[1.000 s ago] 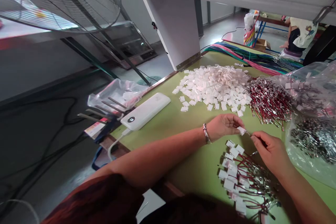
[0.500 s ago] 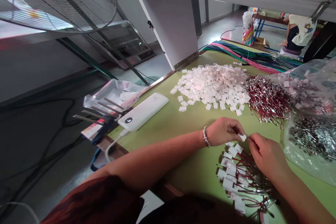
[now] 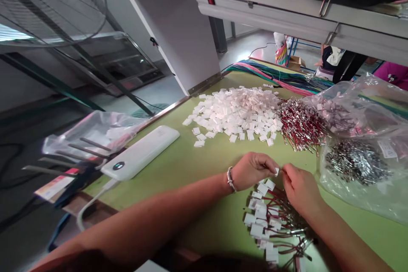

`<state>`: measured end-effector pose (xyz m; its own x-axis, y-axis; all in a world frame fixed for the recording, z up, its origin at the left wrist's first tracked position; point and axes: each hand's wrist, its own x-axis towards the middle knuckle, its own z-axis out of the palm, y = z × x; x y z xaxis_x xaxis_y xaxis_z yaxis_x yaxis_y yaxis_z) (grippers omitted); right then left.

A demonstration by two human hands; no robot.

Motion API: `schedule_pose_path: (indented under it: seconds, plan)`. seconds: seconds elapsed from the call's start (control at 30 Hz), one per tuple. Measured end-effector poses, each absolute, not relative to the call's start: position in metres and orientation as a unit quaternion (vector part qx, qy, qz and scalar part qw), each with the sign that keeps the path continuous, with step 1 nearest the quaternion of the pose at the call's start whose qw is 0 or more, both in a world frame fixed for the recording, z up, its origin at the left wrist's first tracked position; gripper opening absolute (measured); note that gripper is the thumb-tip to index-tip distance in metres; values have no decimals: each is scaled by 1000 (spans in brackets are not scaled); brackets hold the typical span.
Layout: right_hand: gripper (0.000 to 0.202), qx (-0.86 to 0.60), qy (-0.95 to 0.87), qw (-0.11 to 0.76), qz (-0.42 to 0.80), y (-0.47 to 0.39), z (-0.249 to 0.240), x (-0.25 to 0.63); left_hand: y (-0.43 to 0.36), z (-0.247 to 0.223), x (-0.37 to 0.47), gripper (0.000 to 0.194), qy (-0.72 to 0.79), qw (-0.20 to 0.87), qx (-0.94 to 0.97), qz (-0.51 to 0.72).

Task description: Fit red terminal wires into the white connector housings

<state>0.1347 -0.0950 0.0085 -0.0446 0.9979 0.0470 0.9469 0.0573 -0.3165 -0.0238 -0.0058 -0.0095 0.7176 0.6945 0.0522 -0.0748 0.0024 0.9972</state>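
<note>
Between thumb and forefinger, my left hand (image 3: 251, 171) pinches a small white connector housing (image 3: 276, 171). Close against it, my right hand (image 3: 302, 188) is closed in a pinch on a thin wire, mostly hidden by the fingers. Below both hands lie several white housings with dark red wires (image 3: 259, 211), their wire ends pointing right under my right forearm. Beyond my left hand spreads a large heap of loose white housings (image 3: 237, 108). To its right is a pile of short red and black wires with metal ends (image 3: 301, 123).
Clear plastic bags (image 3: 357, 165) of metal-ended wires lie at the right. A white power bank (image 3: 143, 153) with a cable sits by the left edge, near a device with upright antennas (image 3: 86, 148). Long coloured wires (image 3: 270, 74) cross the back below a shelf (image 3: 287, 21).
The camera view has shifted right, so everything appears further left and more shelf shows. Both hands keep their pinches, and the gap between the housing and my right fingertips looks smaller.
</note>
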Motion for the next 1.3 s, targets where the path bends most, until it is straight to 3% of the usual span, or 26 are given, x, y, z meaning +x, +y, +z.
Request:
schedule_pose_path:
  seconds: [0.17,0.27,0.33,0.47,0.67,0.77,0.9,1.1,1.3]
  plan:
    - [22,-665,-707,176,164,-93,14,139,-3,-11,-26,16,198,680,653,269]
    - [23,-669,-709,136,174,-94,23,142,6,-6,-31,26,158,653,711,208]
    - [23,-671,-706,104,200,-97,30,141,15,1,-33,33,176,565,780,202]
    - [23,-622,-731,99,261,-106,44,137,35,19,-16,17,307,347,858,223]
    - [29,-677,-713,88,161,-108,60,178,61,22,54,33,127,88,976,152]
    - [27,-724,-678,75,106,-109,68,222,67,12,79,27,111,14,988,104]
    - [27,-769,-633,60,66,-113,78,273,70,-4,93,12,152,6,983,107]
    - [25,-800,-597,6,54,-99,59,293,65,-16,102,19,178,26,971,159]
    - [17,-803,-595,-31,-21,-90,19,276,61,-16,88,12,187,160,917,313]
